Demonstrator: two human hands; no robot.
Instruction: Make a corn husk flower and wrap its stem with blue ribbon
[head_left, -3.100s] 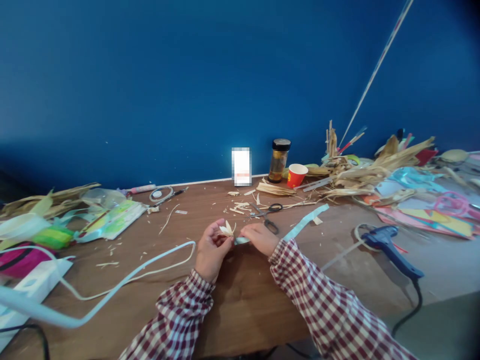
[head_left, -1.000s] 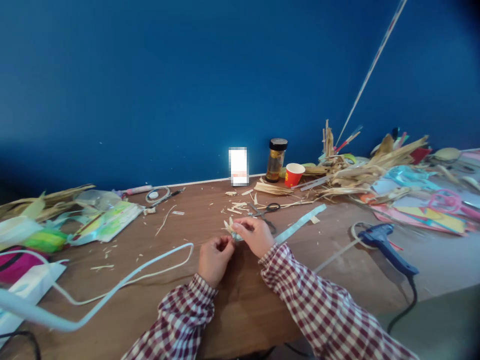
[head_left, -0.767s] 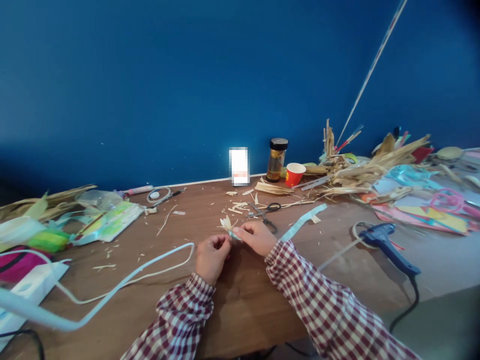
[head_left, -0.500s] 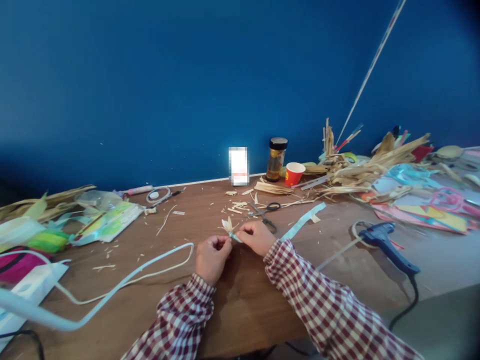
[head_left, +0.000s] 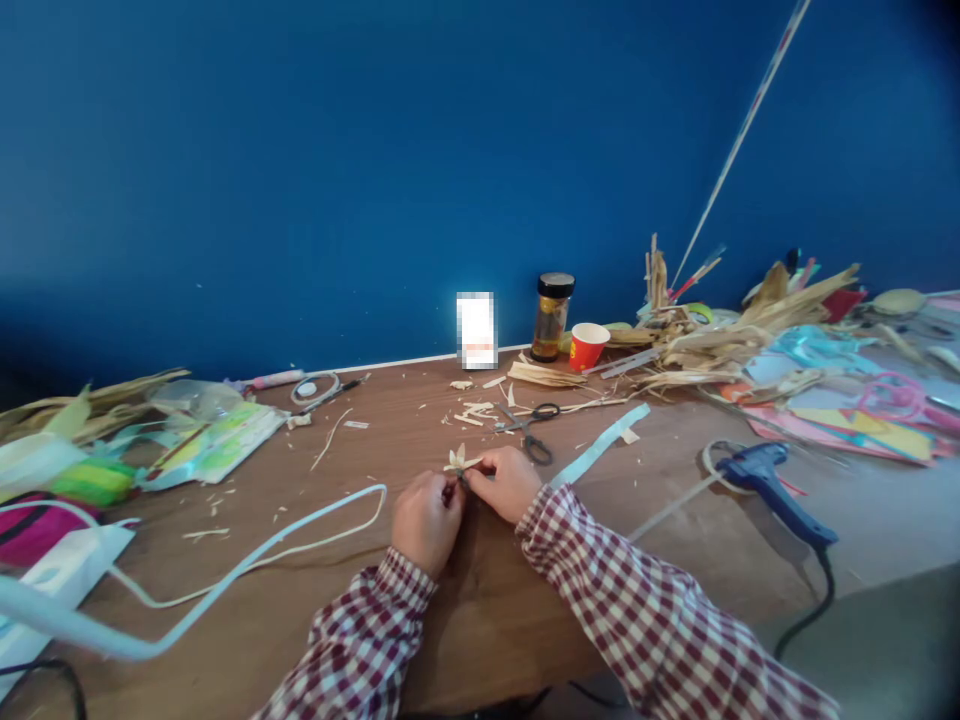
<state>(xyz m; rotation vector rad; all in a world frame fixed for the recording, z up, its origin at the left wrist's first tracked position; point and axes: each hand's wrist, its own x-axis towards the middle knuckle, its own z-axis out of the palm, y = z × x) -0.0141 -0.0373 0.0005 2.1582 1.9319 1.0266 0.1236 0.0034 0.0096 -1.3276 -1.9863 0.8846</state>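
Note:
A small pale flower (head_left: 459, 459), apparently of dried husk, stands up between my hands over the middle of the table. My left hand (head_left: 429, 518) pinches it low down, at its base or stem, which the fingers mostly hide. With thumb and forefinger together, my right hand (head_left: 508, 484) closes on the flower's right side. A bit of pale blue tape shows faintly at its base. Just beyond my right hand lie dark scissors (head_left: 534, 420) with open blades. A strip of light blue tape (head_left: 606, 446) reaches from my right cuff toward the back.
A blue glue gun (head_left: 776, 490) lies at right with its cord. Behind stand a red paper cup (head_left: 589, 346) and a dark-lidded jar (head_left: 553, 318). Dried husks (head_left: 720, 345) pile at back right. A white cable (head_left: 247, 565) and a power strip (head_left: 71, 580) occupy the left.
My right hand has moved slightly left and down, closer to my left hand. The flower's petals look more spread and sit a little lower; less blue tape shows at its base.

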